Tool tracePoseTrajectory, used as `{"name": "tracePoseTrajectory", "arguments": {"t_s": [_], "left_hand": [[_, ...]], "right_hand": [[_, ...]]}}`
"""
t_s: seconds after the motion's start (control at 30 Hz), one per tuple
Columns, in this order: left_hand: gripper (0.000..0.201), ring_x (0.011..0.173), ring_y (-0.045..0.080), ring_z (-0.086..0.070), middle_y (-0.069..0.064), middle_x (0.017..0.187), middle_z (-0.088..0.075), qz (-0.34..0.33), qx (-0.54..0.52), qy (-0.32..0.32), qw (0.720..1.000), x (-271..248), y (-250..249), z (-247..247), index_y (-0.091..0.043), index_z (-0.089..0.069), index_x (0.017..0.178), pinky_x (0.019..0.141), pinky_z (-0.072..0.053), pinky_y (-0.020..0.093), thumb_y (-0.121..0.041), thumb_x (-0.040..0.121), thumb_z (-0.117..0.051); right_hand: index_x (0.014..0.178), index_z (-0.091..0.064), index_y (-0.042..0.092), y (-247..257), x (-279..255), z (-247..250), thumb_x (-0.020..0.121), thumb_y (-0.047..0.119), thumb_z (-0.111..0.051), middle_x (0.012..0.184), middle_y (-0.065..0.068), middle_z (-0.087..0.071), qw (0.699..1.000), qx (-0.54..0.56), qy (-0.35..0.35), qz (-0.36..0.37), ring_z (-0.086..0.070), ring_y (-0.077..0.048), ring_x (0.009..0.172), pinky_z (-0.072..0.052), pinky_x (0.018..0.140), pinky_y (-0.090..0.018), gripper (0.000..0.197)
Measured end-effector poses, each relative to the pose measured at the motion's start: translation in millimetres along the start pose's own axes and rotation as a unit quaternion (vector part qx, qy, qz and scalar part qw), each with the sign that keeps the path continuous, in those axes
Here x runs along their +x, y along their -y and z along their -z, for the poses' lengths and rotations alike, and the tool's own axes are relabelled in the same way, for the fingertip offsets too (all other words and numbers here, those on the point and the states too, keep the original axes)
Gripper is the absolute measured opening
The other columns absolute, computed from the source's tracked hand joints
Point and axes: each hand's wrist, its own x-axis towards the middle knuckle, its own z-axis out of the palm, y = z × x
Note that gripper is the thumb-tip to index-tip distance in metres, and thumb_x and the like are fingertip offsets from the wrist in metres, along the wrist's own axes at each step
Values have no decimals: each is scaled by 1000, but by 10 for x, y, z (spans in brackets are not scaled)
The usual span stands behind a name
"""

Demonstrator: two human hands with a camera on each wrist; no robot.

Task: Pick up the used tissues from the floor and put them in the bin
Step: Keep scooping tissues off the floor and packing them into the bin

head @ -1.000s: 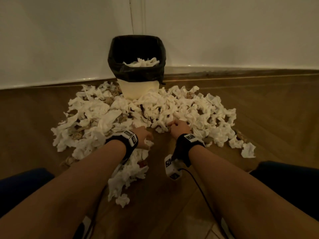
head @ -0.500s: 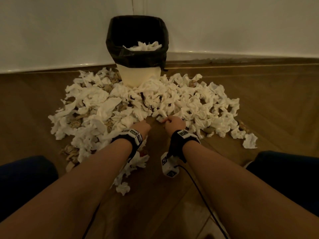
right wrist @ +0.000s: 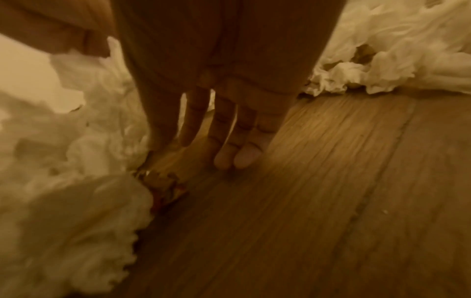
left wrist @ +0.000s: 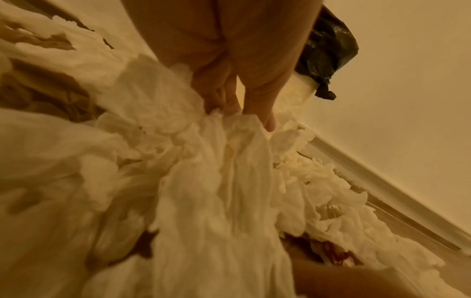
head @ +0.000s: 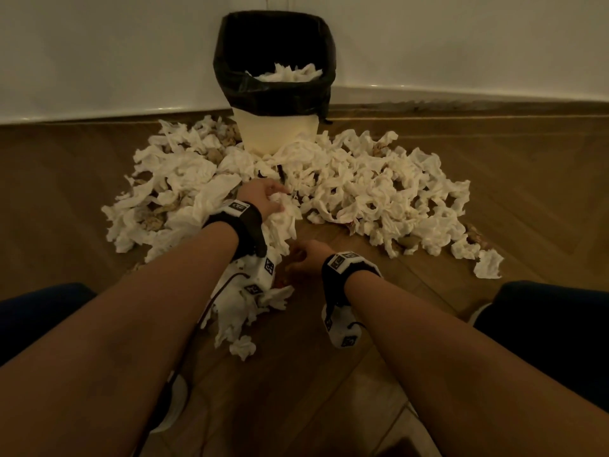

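A wide heap of crumpled white tissues (head: 362, 192) covers the wooden floor in front of a cream bin (head: 275, 133) lined with a black bag (head: 273, 84); some tissues lie inside it. My left hand (head: 263, 199) is lifted above the heap and grips a bunch of tissues (left wrist: 224, 161) that hangs down from its fingers (left wrist: 224, 100). My right hand (head: 306, 258) hovers low over bare floor just below, its fingers (right wrist: 229, 145) straight and holding nothing, next to a small brownish scrap (right wrist: 165, 185).
The white wall and skirting board (head: 461, 94) run right behind the bin. More tissues trail toward me on the left (head: 244, 311). My dark-clothed knees (head: 547, 328) flank the scene. Bare wooden floor (head: 395, 324) lies at front right.
My left hand has closed on a bunch of tissues and risen toward the bin. My right hand has drawn back toward me from the edge of the heap and straightened its fingers.
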Motion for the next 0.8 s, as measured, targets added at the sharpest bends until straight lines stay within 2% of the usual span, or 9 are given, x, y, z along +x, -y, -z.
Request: {"name": "tracePoseTrajectory", "arguments": {"t_s": [0.07, 0.1, 0.2, 0.27, 0.37, 0.5, 0.6, 0.7, 0.8], "left_hand": [[32, 120, 18, -51, 2, 128, -57, -2, -2, -4, 1000, 11, 48, 14, -20, -66, 110, 89, -39, 23, -12, 79, -71], [31, 119, 18, -52, 1, 128, -57, -3, -1, -8, 1000, 15, 70, 17, -21, -66, 108, 89, -40, 23, -12, 78, -72], [29, 116, 19, -54, 2, 127, -59, 4, -11, -29, 1000, 17, 120, 24, -22, -68, 104, 91, -43, 26, -14, 77, -74], [28, 111, 19, -56, 3, 120, -62, 3, -13, -46, 999, 6, 135, 21, -22, -68, 103, 86, -43, 24, -16, 76, -75], [27, 104, 19, -57, 4, 111, -64, 2, -18, -68, 998, -1, 131, 36, -21, -69, 103, 80, -42, 22, -18, 76, -75], [24, 103, 23, -59, 7, 109, -66, 3, -55, -80, 995, 5, 117, 72, -18, -68, 103, 82, -44, 22, -11, 80, -70], [25, 113, 23, -55, 6, 117, -64, 10, -74, -89, 993, 26, 112, 66, -15, -68, 105, 94, -45, 26, -4, 88, -54], [30, 111, 24, -57, 8, 116, -65, 37, -134, -85, 987, 47, 112, 56, -16, -66, 97, 86, -49, 26, 1, 91, -43], [37, 109, 28, -57, 10, 111, -65, 47, -150, -61, 986, 89, 139, 28, -17, -67, 95, 94, -47, 32, 4, 89, -37]], "right_hand": [[128, -53, 17, 36, 9, -73, 78, 45, -70, 124, -3, -59, 999, 6, 39, -1, -56, -23, 111, -48, 94, -37, 60], [128, -54, 19, 59, 12, -104, 76, 48, -71, 123, -2, -60, 999, 15, 51, 1, -57, -22, 110, -48, 95, -39, 62], [117, -59, 22, 135, 12, -178, 70, 49, -75, 115, 3, -62, 997, -7, 70, 12, -59, -19, 104, -51, 88, -37, 56], [115, -59, 20, 185, 16, -207, 70, 44, -77, 116, 0, -60, 994, -83, 72, 22, -58, -22, 104, -51, 87, -36, 55], [117, -59, 12, 253, 37, -221, 78, 27, -73, 123, -9, -54, 982, -179, 50, 37, -56, -28, 108, -48, 85, -35, 45], [118, -59, 6, 269, 61, -147, 84, 15, -67, 121, -13, -58, 983, -178, 31, 25, -57, -29, 108, -48, 86, -34, 37], [120, -58, 9, 204, 52, -54, 87, 14, -60, 120, -12, -59, 992, -123, -6, -8, -56, -27, 108, -46, 83, -32, 33], [120, -56, 10, 103, 24, 45, 90, 15, -52, 119, -12, -58, 996, 7, -67, -52, -56, -27, 107, -44, 77, -30, 31], [120, -57, 6, 61, 3, 118, 95, 14, -43, 117, -12, -58, 988, 106, -87, -73, -57, -27, 103, -45, 80, -33, 30]]}}
